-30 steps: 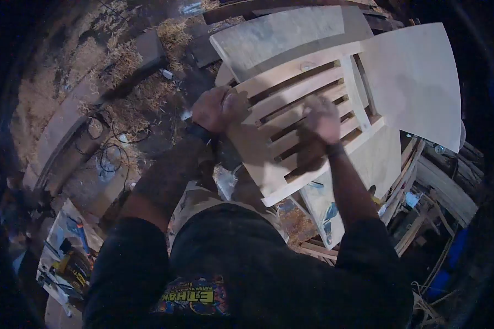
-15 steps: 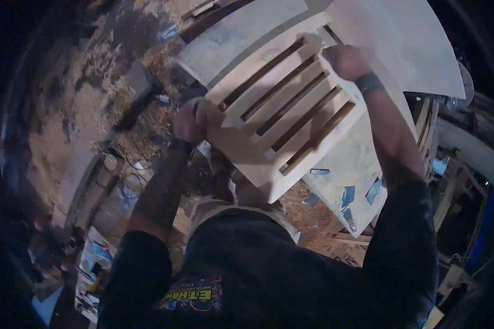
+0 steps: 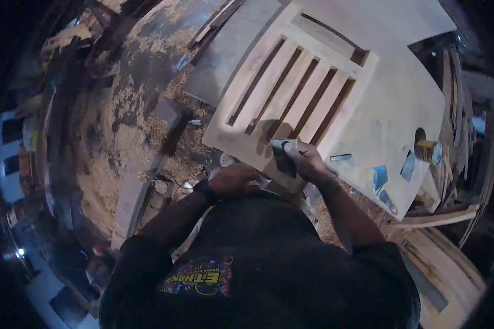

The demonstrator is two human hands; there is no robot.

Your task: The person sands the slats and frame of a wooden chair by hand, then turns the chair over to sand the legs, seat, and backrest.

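A slatted wooden panel (image 3: 321, 118) with a wide slot near its far end lies on the pale work table (image 3: 406, 120). My right hand (image 3: 312, 163) pinches a small flat rectangular piece (image 3: 283, 159), dark with a pale top, above the panel's near rail. The shadow of the hand falls on the slats. My left hand (image 3: 233, 181) is by my waist, close to the panel's near corner, its fingers curled together beside something whitish. What these fingers hold, if anything, is hard to make out.
A can (image 3: 428, 152) stands at the table's right edge. Several bluish scraps (image 3: 379, 178) lie near the table's front corner. Wood shavings (image 3: 148, 104) cover the floor at left. Boards (image 3: 439, 219) are stacked at lower right.
Both hands have let go of the panel, which now lies flat and turned on the table. My right hand came nearer and holds the flat piece. My left hand dropped toward my waist.
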